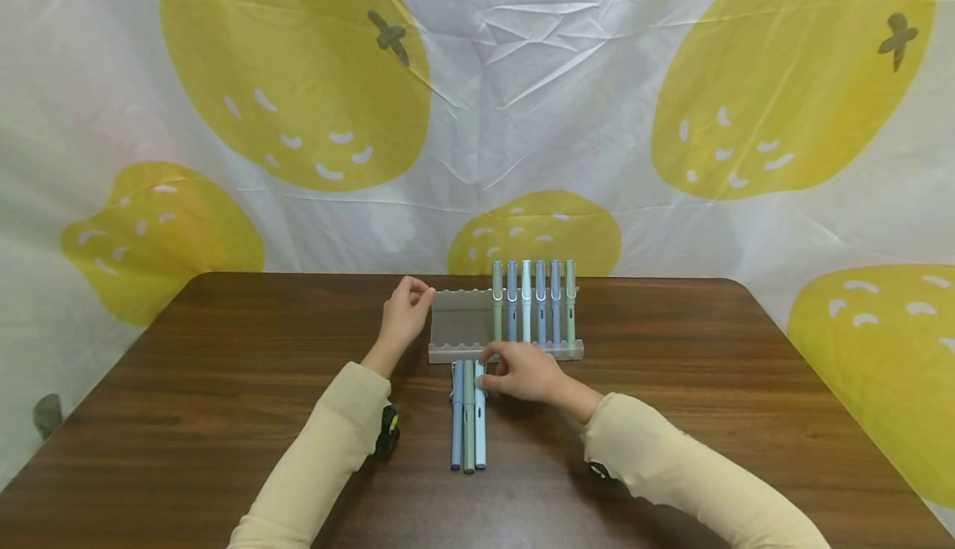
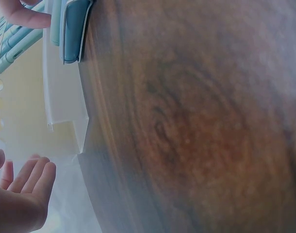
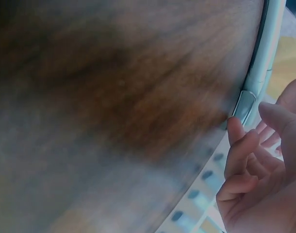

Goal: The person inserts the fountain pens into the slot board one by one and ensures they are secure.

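A clear pen rack stands on the table, several capped pens upright in its right part. At the rack's upper left corner, the thumb and fingertips of my left hand pinch its edge. Three pens lie side by side in front of the rack: a blue pen, a green pen and a light blue pen. My right hand has thumb and index finger at the clip end of the light blue pen. In the right wrist view its fingertips meet the clip.
The brown wooden table reaches back to a white cloth printed with yellow fruit. The rack's left slots hold no pens. Dark wrist devices, such as the left one, sit at both sleeves.
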Demonstrator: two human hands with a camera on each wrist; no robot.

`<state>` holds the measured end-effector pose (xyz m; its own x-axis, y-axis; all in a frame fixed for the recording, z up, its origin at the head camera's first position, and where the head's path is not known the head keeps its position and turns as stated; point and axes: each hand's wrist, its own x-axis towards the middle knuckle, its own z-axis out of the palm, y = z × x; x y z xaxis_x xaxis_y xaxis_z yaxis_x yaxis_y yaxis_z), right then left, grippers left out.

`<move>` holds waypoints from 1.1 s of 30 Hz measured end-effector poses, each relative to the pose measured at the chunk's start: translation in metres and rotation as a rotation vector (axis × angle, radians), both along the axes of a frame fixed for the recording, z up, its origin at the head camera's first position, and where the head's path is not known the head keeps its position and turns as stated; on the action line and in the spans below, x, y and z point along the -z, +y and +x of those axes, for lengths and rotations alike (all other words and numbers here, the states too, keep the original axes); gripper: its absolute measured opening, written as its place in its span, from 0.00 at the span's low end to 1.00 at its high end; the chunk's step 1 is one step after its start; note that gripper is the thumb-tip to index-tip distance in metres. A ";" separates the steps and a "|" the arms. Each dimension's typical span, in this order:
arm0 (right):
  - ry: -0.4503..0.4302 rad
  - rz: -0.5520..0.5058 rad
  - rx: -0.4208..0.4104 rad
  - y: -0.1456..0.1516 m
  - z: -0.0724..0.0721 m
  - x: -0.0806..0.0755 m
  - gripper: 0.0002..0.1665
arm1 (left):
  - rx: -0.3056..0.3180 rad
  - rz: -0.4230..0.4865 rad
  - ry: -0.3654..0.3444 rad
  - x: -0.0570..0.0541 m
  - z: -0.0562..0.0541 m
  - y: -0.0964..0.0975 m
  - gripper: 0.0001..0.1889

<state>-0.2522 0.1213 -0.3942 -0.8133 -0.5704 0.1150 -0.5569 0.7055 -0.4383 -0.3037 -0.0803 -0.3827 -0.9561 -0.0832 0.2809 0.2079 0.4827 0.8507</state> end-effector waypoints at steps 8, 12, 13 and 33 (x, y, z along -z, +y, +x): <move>0.035 0.064 0.054 -0.004 0.005 -0.003 0.21 | 0.002 0.011 -0.003 0.000 0.001 0.000 0.08; 0.020 0.091 0.080 -0.006 0.006 -0.003 0.22 | 0.006 0.009 -0.004 -0.001 0.001 0.000 0.08; 0.017 0.097 0.083 -0.006 0.005 -0.003 0.22 | 0.006 0.008 -0.005 0.000 0.001 0.000 0.08; -0.062 0.034 -0.001 0.002 0.003 -0.003 0.18 | 0.001 0.013 -0.023 -0.001 0.002 -0.001 0.09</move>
<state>-0.2495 0.1236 -0.3909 -0.8175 -0.5742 0.0445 -0.5302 0.7201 -0.4477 -0.3021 -0.0810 -0.3821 -0.9624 -0.0854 0.2579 0.1890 0.4715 0.8614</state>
